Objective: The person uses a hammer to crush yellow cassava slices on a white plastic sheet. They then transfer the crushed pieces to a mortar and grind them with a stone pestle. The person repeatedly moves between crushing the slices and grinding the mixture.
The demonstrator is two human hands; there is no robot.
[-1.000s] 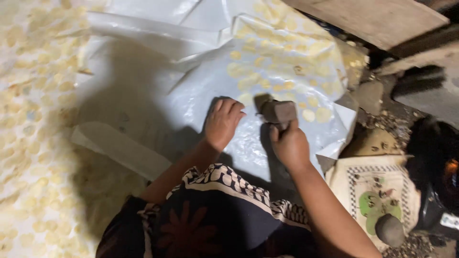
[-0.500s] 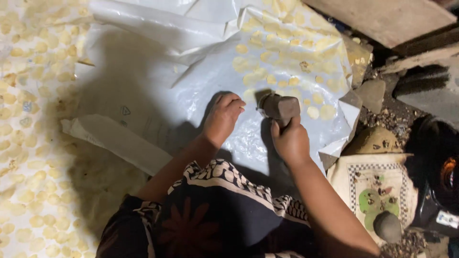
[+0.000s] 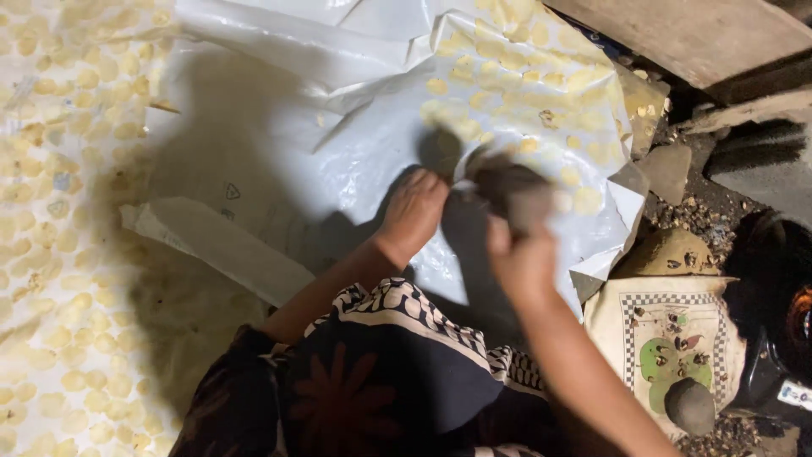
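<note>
At frame centre, a dark stone is gripped by the closed right hand, blurred. Just left of it, the left hand is laid on the white sheet, fingers curled; whether anything is held cannot be told. Bare sheet lies leftward. Pale chips are spread toward the sheet's upper-right edge, rubble beyond it.

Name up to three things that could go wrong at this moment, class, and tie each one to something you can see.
1. The right hand holds a dark stone, blurred as if moving; the left hand rests right beside it, so fingers might get struck.
2. A blow could tear the white plastic sheet.
3. Jolting the sheet might scatter the pale yellow discs lying on it.
</note>
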